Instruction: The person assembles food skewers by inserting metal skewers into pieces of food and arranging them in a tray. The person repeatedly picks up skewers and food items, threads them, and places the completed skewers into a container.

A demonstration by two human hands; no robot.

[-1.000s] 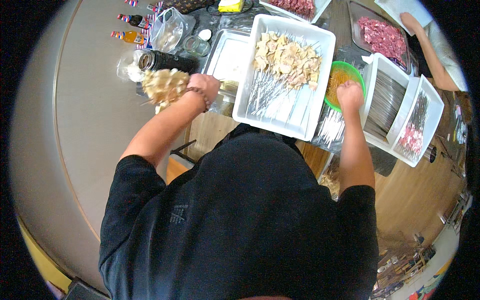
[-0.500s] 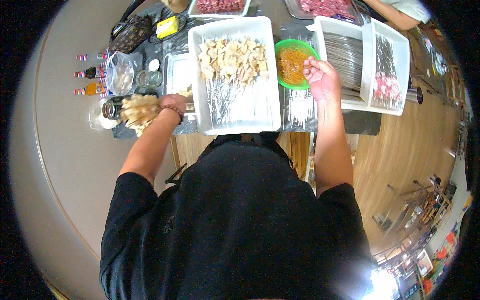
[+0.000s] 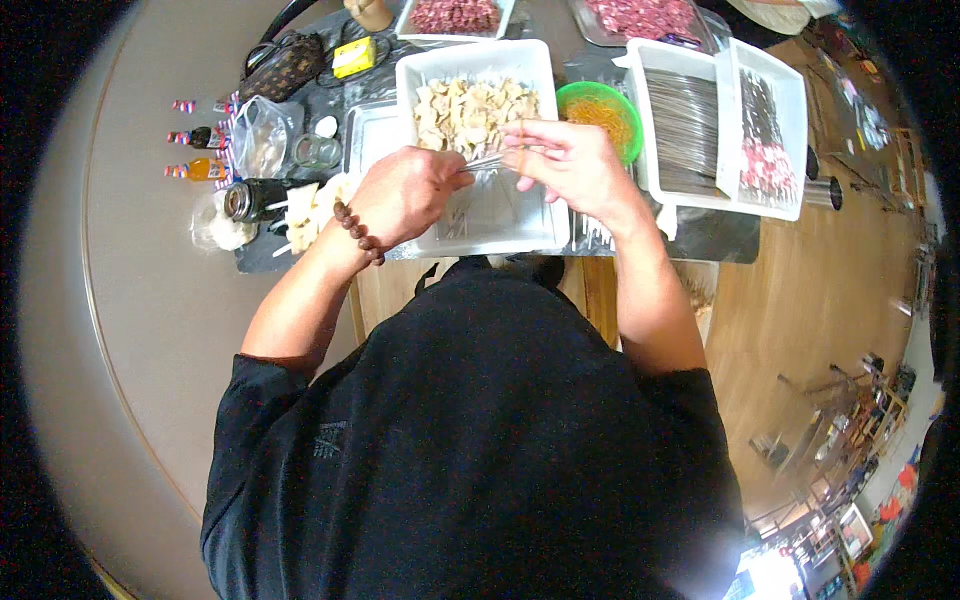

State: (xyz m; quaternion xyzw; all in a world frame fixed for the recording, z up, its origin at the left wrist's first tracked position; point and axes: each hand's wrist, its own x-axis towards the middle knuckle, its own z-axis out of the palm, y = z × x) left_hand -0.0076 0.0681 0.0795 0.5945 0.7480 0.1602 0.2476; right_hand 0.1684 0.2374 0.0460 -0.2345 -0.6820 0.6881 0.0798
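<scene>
My left hand (image 3: 410, 190), with a beaded bracelet at its wrist, is closed around a bundle of metal skewers (image 3: 484, 163). The bare ends point right, while the pale, flat food pieces (image 3: 318, 210) on them stick out left behind my wrist. At those bare ends, the fingers of my right hand (image 3: 575, 165) pinch a thin, orange-tan rubber band (image 3: 519, 140). Whether it fully encircles the skewers cannot be made out. Below both hands lies a white tray (image 3: 545, 230) of more such food skewers (image 3: 465, 105). Just beyond my right hand is a green bowl (image 3: 636, 150) of rubber bands (image 3: 600, 115).
Right of the bowl stand white bins with bare metal skewers (image 3: 680, 120) and meat skewers (image 3: 768, 170). Trays of red meat (image 3: 455, 15) sit at the back. Jars (image 3: 250, 200), a plastic bag (image 3: 265, 135), bottles (image 3: 200, 168) and a yellow box (image 3: 353, 58) crowd the left.
My left hand has brought the skewer bundle from the left to over the tray. My right hand has moved left from the green bowl to meet the skewer ends, a rubber band in its fingers.
</scene>
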